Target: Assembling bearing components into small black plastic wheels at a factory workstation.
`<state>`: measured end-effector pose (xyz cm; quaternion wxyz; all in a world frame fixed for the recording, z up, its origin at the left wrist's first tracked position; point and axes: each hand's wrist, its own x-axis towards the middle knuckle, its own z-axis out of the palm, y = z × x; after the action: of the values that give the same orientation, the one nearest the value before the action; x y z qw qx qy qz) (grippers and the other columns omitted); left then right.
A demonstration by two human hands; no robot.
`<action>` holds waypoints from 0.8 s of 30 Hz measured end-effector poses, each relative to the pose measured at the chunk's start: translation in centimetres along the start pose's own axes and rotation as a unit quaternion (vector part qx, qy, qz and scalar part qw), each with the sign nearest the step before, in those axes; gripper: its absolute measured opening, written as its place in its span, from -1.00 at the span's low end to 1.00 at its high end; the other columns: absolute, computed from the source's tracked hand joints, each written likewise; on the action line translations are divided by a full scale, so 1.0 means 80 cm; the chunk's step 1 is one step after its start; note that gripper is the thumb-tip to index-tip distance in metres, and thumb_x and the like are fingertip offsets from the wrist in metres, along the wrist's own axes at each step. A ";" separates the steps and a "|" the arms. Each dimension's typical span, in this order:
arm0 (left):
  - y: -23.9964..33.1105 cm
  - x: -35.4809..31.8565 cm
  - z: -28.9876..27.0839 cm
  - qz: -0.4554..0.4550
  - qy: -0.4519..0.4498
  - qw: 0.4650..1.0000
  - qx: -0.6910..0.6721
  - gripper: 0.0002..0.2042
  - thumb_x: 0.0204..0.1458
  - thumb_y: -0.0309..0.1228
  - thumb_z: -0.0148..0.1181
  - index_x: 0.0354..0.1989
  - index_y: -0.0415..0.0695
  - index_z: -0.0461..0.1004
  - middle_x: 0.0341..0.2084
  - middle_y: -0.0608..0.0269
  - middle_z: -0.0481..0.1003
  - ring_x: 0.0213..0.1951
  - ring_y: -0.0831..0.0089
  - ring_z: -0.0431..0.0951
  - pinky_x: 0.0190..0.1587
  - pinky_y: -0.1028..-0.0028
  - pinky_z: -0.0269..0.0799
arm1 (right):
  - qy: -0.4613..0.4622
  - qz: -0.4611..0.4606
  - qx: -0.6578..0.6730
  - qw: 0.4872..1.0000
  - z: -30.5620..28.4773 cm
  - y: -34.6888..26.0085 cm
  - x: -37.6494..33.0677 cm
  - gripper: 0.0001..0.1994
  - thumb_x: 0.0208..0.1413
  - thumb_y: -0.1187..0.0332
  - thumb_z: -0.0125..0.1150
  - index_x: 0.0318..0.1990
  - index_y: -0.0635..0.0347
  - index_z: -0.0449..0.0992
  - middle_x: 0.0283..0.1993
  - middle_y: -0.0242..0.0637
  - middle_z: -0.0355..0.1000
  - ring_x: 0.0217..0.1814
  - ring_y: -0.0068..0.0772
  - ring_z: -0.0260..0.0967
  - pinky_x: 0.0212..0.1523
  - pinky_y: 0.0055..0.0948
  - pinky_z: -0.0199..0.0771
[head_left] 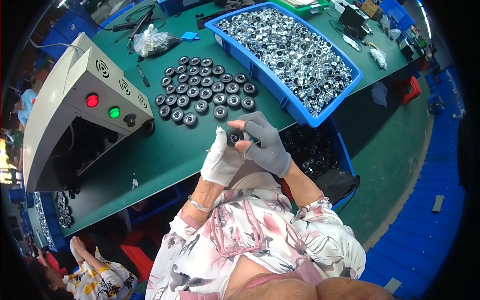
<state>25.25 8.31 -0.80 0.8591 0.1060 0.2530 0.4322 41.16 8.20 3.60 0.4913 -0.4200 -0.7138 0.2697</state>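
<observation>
My left hand (220, 162), in a white glove, and my right hand (267, 145), in a grey glove with bare fingertips, meet at the table's near edge. Between them is a small black wheel (235, 136) with a lighter hub. My right thumb and forefinger curl round it from the right, while my left fingers close on it from the left; its underside is hidden. Just beyond my hands, many similar black wheels (205, 93) lie flat in a loose group on the green table (172, 150).
A blue bin (312, 120) of shiny clear-and-black parts stands at the right. Below the table edge is another blue bin (345, 155) with dark wheels. A beige machine (80, 90) with red and green buttons stands left. A marker (143, 76) and plastic bag (154, 42) lie behind. Another person (100, 270) sits lower left.
</observation>
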 end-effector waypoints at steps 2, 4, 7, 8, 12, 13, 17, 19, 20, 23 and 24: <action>0.001 0.005 -0.019 0.005 -0.012 1.000 0.022 -0.35 0.25 0.17 -0.01 0.16 -0.25 0.35 -0.10 0.13 0.50 -0.13 0.26 0.51 0.04 0.25 0.41 | -0.030 0.063 0.089 0.994 -0.005 -0.002 -0.002 -0.73 0.07 0.46 0.28 -0.07 0.37 0.57 -0.13 -0.23 0.40 -0.06 -0.37 0.38 -0.09 -0.36 0.45; 0.013 0.011 -0.044 -0.044 -0.189 0.977 0.088 -0.35 0.25 0.17 -0.02 0.12 -0.26 0.37 -0.24 0.17 0.52 -0.31 0.30 0.49 -0.10 0.24 0.41 | -0.091 0.296 0.305 0.900 -0.012 -0.016 0.004 -0.78 0.15 0.49 0.17 -0.09 0.42 0.56 -0.12 -0.27 0.40 -0.10 -0.51 0.39 -0.11 -0.47 0.46; 0.009 -0.009 0.010 -0.026 -0.085 0.991 0.102 -0.40 0.25 0.11 0.03 0.06 -0.28 0.41 -0.39 0.20 0.53 -0.39 0.39 0.48 -0.23 0.38 0.42 | -0.050 0.232 0.216 0.947 -0.008 0.005 -0.005 -0.84 0.15 0.49 0.19 -0.17 0.37 0.59 -0.15 -0.31 0.40 -0.18 -0.56 0.41 -0.17 -0.57 0.44; 0.007 -0.013 0.017 -0.003 -0.066 0.995 0.077 -0.46 0.25 0.02 0.12 0.03 -0.31 0.43 -0.36 0.18 0.55 -0.37 0.44 0.51 -0.25 0.47 0.45 | -0.027 0.161 0.128 0.978 -0.004 0.010 -0.006 -0.86 0.15 0.49 0.19 -0.19 0.35 0.60 -0.17 -0.32 0.41 -0.20 -0.57 0.41 -0.18 -0.57 0.43; -0.003 -0.017 0.015 0.140 0.035 0.966 0.214 -0.62 0.22 -0.28 0.26 0.04 -0.34 0.44 -0.33 0.18 0.58 -0.38 0.49 0.53 -0.28 0.52 0.48 | 0.030 0.068 -0.005 0.997 0.008 0.008 -0.009 -0.87 0.16 0.49 0.20 -0.22 0.35 0.61 -0.21 -0.35 0.42 -0.24 -0.60 0.40 -0.17 -0.57 0.42; -0.004 -0.017 0.014 0.185 0.053 0.943 0.271 -0.67 0.19 -0.40 0.27 0.03 -0.35 0.46 -0.31 0.19 0.58 -0.37 0.52 0.54 -0.27 0.54 0.49 | 0.036 0.119 0.048 0.991 0.011 0.006 -0.011 -0.87 0.16 0.49 0.20 -0.21 0.35 0.61 -0.23 -0.37 0.43 -0.23 -0.61 0.39 -0.17 -0.59 0.40; -0.003 -0.014 0.012 0.260 0.064 0.895 0.357 -0.76 0.15 -0.55 0.28 -0.03 -0.35 0.51 -0.29 0.22 0.59 -0.35 0.55 0.55 -0.23 0.57 0.49 | 0.058 0.193 0.165 0.966 0.014 -0.001 -0.012 -0.86 0.17 0.50 0.19 -0.18 0.34 0.61 -0.27 -0.42 0.46 -0.23 -0.66 0.37 -0.20 -0.64 0.36; 0.002 -0.015 0.010 0.262 0.049 0.893 0.362 -0.77 0.14 -0.55 0.28 -0.04 -0.35 0.52 -0.29 0.23 0.58 -0.34 0.56 0.55 -0.22 0.57 0.48 | 0.064 0.199 0.205 0.956 0.018 0.002 -0.018 -0.86 0.20 0.49 0.20 -0.17 0.37 0.60 -0.25 -0.43 0.46 -0.24 -0.69 0.38 -0.23 -0.62 0.40; 0.004 -0.016 0.007 0.251 0.029 0.904 0.345 -0.77 0.14 -0.55 0.28 -0.05 -0.35 0.53 -0.30 0.24 0.58 -0.34 0.56 0.54 -0.22 0.57 0.47 | 0.070 0.206 0.245 0.945 0.019 0.004 -0.022 -0.85 0.22 0.47 0.20 -0.16 0.39 0.60 -0.24 -0.44 0.47 -0.26 -0.71 0.39 -0.26 -0.61 0.44; 0.004 -0.015 0.000 0.224 0.005 0.925 0.307 -0.78 0.15 -0.53 0.27 -0.06 -0.35 0.54 -0.31 0.25 0.57 -0.35 0.57 0.52 -0.22 0.57 0.45 | 0.067 0.299 0.379 0.873 0.020 0.001 -0.026 -0.83 0.25 0.47 0.17 -0.10 0.38 0.59 -0.16 -0.41 0.52 -0.21 -0.70 0.42 -0.22 -0.64 0.46; 0.003 -0.014 -0.001 0.208 -0.001 0.935 0.287 -0.78 0.16 -0.52 0.27 -0.06 -0.35 0.53 -0.31 0.25 0.56 -0.35 0.57 0.51 -0.22 0.57 0.44 | 0.068 0.299 0.378 0.873 0.020 0.000 -0.027 -0.83 0.25 0.47 0.17 -0.10 0.38 0.59 -0.16 -0.41 0.52 -0.21 -0.70 0.42 -0.22 -0.64 0.46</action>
<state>24.45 7.57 -0.37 0.6829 0.3988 0.3379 0.5103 40.07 6.39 1.98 0.5559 -0.4129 -0.3621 0.6240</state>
